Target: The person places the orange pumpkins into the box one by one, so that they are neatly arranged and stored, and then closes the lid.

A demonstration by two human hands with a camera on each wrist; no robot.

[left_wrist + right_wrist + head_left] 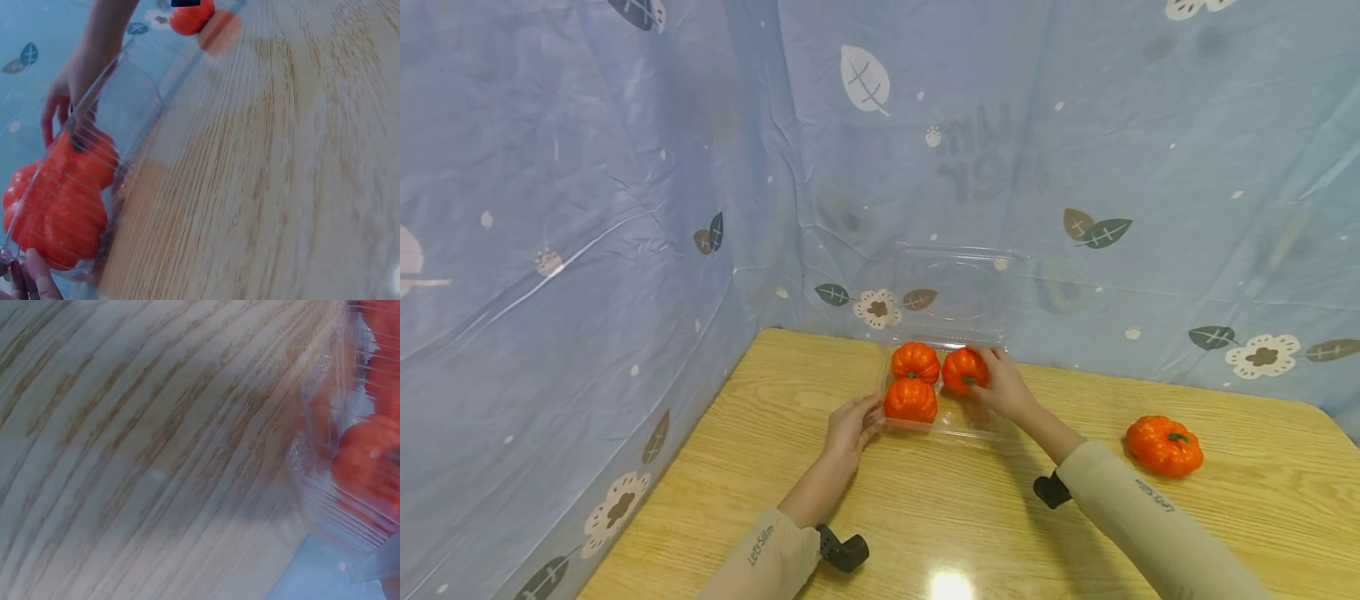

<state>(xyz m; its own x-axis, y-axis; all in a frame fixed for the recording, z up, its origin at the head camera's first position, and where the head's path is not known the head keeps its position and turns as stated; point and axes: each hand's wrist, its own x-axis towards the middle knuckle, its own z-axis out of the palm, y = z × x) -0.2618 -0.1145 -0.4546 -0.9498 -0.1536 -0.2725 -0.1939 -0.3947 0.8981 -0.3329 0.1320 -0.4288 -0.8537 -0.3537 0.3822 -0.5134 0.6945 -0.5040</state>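
A clear plastic clamshell box lies on the table with its lid raised against the backdrop. Inside are three orange toy pumpkins: one back left, one front left and one back right. My right hand reaches in from the right and grips the back right pumpkin by its side, near the green stem. At the box's left front corner my left hand pinches the rim, its thumb and fingers also showing in the left wrist view. The right wrist view catches only the box wall and pumpkins.
Another orange pumpkin with a green stem lies on the wooden table, to the right of my right forearm. Blue patterned cloth hangs behind the table and along its left side.
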